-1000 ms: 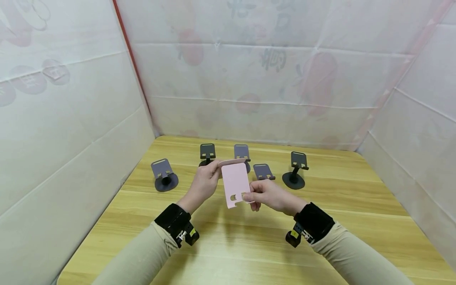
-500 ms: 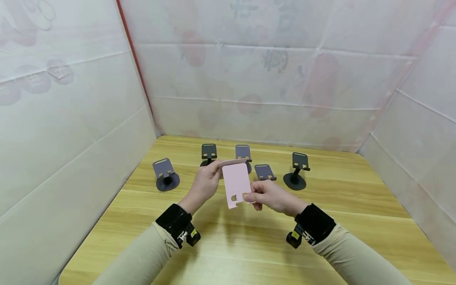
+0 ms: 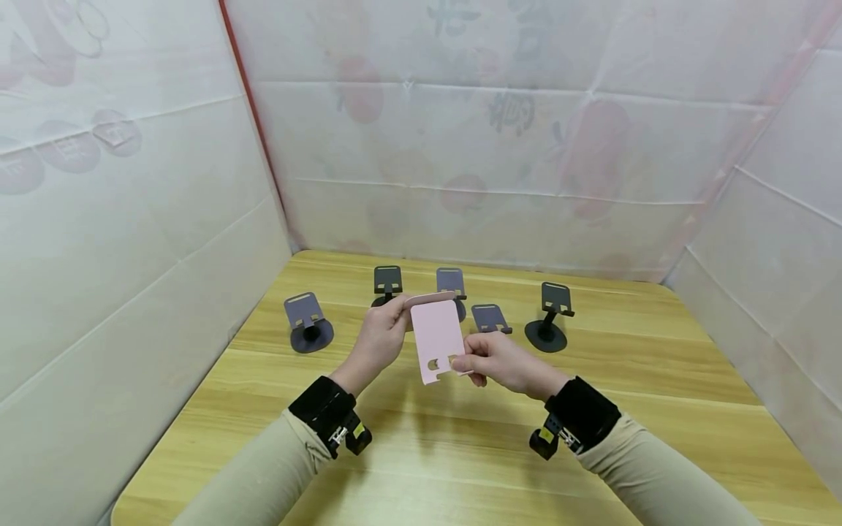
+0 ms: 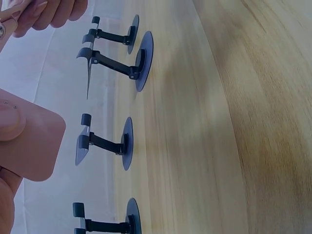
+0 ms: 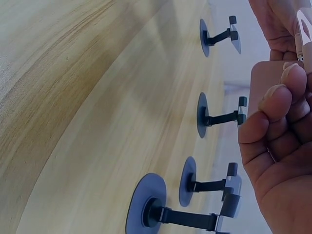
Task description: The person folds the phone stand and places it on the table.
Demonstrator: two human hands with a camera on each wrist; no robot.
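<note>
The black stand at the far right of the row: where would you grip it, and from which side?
Take the black stand by its thin upright post, between the round base and the tilted plate, coming from its right, where the table is bare. The plate probably swivels on its hinge, and the base lies too flat to pinch. Both hands are busy with the pink stand.

Beige long sleeves [image 3: 263,467], black wrist straps [image 3: 320,403] w/ small cams (yellow-tagged) on both arms.

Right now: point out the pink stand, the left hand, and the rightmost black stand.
pink stand [image 3: 434,336], head view, middle of its plate.
left hand [image 3: 379,337], head view, back of hand.
rightmost black stand [image 3: 545,336], head view, round base.
</note>
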